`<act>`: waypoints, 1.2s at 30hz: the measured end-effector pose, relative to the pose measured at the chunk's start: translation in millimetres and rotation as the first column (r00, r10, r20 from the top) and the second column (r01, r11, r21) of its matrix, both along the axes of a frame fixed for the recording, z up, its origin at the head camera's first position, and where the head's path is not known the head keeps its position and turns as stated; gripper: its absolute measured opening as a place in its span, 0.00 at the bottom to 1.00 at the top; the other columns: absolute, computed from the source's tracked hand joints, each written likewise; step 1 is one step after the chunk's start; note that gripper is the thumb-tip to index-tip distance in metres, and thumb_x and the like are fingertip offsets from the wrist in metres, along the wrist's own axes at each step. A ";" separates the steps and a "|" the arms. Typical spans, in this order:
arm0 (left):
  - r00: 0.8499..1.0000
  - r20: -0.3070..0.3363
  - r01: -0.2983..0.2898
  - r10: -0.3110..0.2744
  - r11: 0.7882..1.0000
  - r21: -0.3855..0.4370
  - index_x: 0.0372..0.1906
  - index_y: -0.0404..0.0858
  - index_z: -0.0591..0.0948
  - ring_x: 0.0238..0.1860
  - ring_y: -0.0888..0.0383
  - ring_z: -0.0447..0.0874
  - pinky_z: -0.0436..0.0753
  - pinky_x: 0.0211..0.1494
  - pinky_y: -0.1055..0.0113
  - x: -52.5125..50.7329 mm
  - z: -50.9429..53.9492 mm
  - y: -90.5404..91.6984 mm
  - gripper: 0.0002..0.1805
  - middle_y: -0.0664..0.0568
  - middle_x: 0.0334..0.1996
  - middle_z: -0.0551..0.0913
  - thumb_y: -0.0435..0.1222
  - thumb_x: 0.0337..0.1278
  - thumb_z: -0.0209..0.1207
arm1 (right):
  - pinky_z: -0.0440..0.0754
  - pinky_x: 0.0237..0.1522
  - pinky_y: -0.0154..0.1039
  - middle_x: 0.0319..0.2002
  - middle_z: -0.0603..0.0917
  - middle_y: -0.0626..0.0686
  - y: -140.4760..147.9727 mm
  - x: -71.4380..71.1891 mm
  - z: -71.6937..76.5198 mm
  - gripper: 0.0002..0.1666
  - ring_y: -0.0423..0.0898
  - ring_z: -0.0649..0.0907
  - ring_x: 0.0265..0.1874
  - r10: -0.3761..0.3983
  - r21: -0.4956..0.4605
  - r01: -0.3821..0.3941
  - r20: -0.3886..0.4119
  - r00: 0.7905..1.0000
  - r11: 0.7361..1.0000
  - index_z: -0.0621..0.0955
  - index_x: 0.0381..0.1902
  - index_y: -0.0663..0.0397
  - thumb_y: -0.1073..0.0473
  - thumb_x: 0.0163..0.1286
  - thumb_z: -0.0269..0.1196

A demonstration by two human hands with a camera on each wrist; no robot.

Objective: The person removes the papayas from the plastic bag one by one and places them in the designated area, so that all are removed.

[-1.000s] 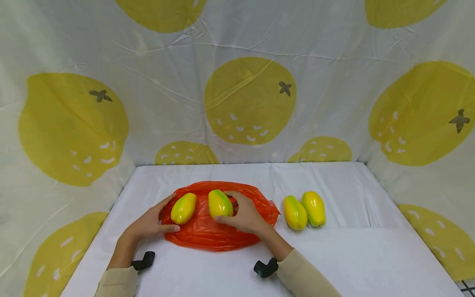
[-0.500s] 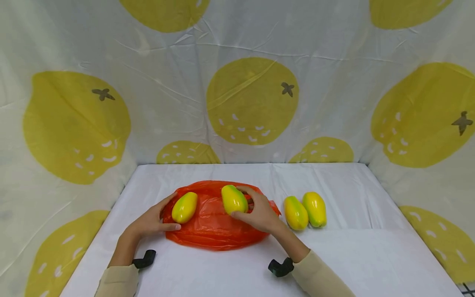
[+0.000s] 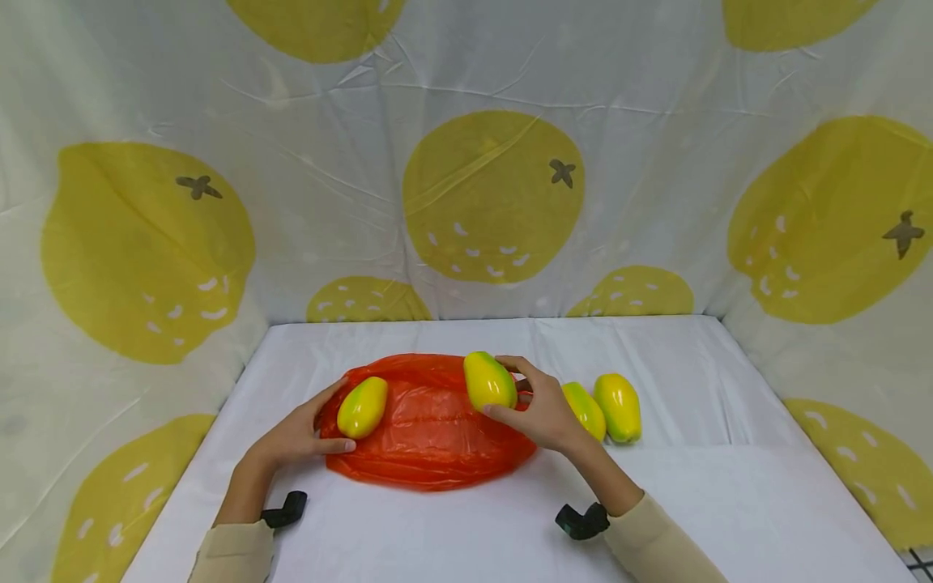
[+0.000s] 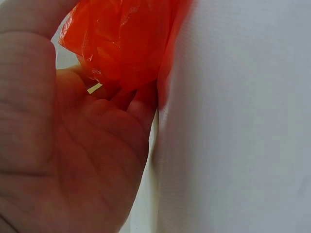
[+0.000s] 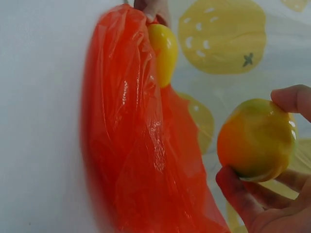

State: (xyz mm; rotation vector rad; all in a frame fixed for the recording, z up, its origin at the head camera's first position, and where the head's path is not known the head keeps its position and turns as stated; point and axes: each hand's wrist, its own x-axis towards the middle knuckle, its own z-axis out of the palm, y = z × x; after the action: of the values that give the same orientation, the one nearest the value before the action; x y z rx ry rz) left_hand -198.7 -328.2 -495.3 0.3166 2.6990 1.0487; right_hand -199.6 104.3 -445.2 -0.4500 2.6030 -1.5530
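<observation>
Tabletop [image 3: 758, 502]: fruit pair [image 3: 617, 407], head view only

Soft, even light lies around the red bag [image 3: 437, 445] in the head view. In the left wrist view, the left hand [image 4: 87, 141] is shadowed below the bag. The dimmer right wrist view shows white glare on the fruit [image 5: 257, 141] beside the bag, whose left edge is blurred.

Your 4 fruits [image 3: 362, 407] are yellow and green, your bag [image 3: 430, 445] red, tablecloth [image 3: 408, 534] white, sleeves [image 3: 659, 542] beige; the pale backdrop [image 3: 641, 186] bears yellow fruit prints [image 3: 488, 202].
</observation>
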 end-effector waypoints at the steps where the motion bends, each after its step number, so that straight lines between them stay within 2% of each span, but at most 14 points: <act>1: 1.000 0.005 -0.004 0.004 1.000 0.001 0.84 0.52 0.50 0.79 0.33 0.54 0.63 0.72 0.26 0.3 0.7 0.4 0.64 0.40 0.81 0.57 0.57 0.45 0.76 | 0.89 0.48 0.41 0.64 0.78 0.42 2.7 0.4 0.3 0.42 0.48 0.83 0.52 -0.007 0.002 0.007 0.001 1.000 1.000 0.72 0.69 0.25 0.43 0.58 0.76; 6: 1.000 0.023 -0.016 0.016 1.000 0.005 0.84 0.51 0.51 0.79 0.32 0.54 0.67 0.70 0.27 1.0 4.0 1.8 0.64 0.40 0.81 0.56 0.57 0.44 0.76 | 0.88 0.52 0.43 0.67 0.76 0.44 17.8 1.6 1.9 0.44 0.48 0.83 0.52 -0.028 -0.006 0.028 -0.004 1.000 1.000 0.71 0.70 0.25 0.40 0.58 0.76; 14: 1.000 0.014 -0.004 0.004 1.000 -0.015 0.84 0.52 0.51 0.79 0.33 0.55 0.65 0.72 0.27 3.3 1.0 2.3 0.64 0.41 0.81 0.58 0.57 0.45 0.77 | 0.87 0.56 0.51 0.67 0.77 0.50 44.2 3.4 3.2 0.44 0.50 0.85 0.50 -0.050 -0.009 0.050 -0.034 0.998 0.999 0.70 0.72 0.31 0.41 0.61 0.75; 19: 1.000 0.003 0.002 -0.002 1.000 -0.006 0.84 0.51 0.51 0.79 0.34 0.55 0.64 0.73 0.27 2.2 0.3 1.3 0.63 0.41 0.81 0.57 0.56 0.46 0.76 | 0.87 0.57 0.51 0.68 0.76 0.51 56.5 1.5 5.5 0.44 0.50 0.85 0.51 -0.073 0.020 0.074 -0.059 0.996 0.997 0.70 0.73 0.32 0.41 0.62 0.75; 26: 1.000 0.018 -0.009 0.010 1.000 -0.030 0.84 0.51 0.50 0.79 0.33 0.55 0.67 0.70 0.27 3.4 -0.4 -1.1 0.65 0.40 0.81 0.57 0.58 0.45 0.76 | 0.88 0.56 0.50 0.68 0.76 0.51 71.2 0.0 6.5 0.44 0.52 0.86 0.52 -0.082 0.051 0.087 -0.086 0.993 0.995 0.70 0.73 0.33 0.43 0.62 0.75; 36: 1.000 0.005 0.001 0.000 1.000 -0.023 0.84 0.51 0.51 0.78 0.33 0.55 0.66 0.70 0.27 0.0 -0.5 1.1 0.64 0.40 0.81 0.57 0.58 0.45 0.76 | 0.87 0.57 0.55 0.67 0.76 0.56 102.4 3.2 6.7 0.43 0.54 0.85 0.51 -0.122 0.070 0.131 -0.110 0.986 0.989 0.70 0.74 0.38 0.45 0.65 0.74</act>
State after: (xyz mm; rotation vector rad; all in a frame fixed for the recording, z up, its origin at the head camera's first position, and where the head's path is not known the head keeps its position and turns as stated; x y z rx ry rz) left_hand -198.7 -327.1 -495.8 0.3099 2.7043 1.0156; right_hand -196.4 206.8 -438.6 -0.3772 2.8120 -1.4960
